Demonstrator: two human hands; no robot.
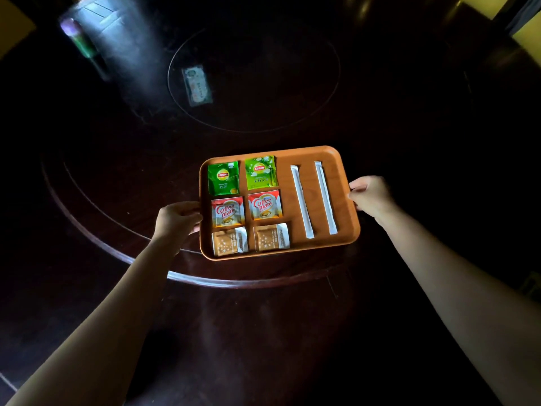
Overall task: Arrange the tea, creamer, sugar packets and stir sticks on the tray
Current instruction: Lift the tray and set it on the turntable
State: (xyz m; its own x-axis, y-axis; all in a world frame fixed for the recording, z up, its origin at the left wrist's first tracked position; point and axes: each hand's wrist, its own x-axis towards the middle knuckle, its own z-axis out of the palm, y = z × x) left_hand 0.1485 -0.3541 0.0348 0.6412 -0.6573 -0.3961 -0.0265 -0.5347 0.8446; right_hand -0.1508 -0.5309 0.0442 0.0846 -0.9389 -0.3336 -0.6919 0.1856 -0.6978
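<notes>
Gripping tray edges: left hand, right hand (packets aligned).

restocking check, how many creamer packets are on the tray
2. One creamer packet lies in the left column, middle row; the other creamer packet lies just right of it, between the tea above and sugar below. None looks hidden.

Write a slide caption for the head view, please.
Both hands, left and right, grip the tray of neatly arranged packets.
</notes>
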